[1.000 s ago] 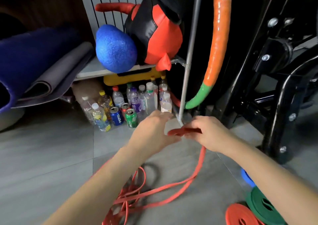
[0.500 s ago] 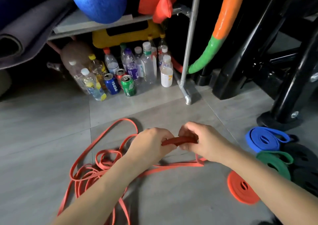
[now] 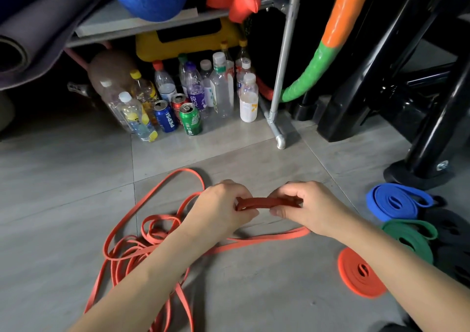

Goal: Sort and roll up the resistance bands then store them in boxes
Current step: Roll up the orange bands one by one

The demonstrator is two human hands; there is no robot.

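Observation:
A long orange resistance band [image 3: 157, 227] lies in loose tangled loops on the grey floor at the lower left. One folded end of it [image 3: 267, 202] stretches between my two hands just above the floor. My left hand [image 3: 223, 209] pinches the left side of that fold, and my right hand [image 3: 307, 207] pinches the right side. Three rolled bands lie on the floor at the right: a blue roll [image 3: 396, 200], a green roll [image 3: 412, 237] and an orange roll [image 3: 360, 272]. No box is in view.
Several plastic bottles and drink cans [image 3: 188, 97] stand under a shelf behind the hands. A grey metal rack leg [image 3: 278, 118] ends on the floor beside them. Black machine frame legs [image 3: 432, 133] and dark weight plates [image 3: 455, 235] crowd the right.
The view has tilted down toward the floor. Both hands have come lower with the folded end of the orange band, and the rolled bands at the right show fully.

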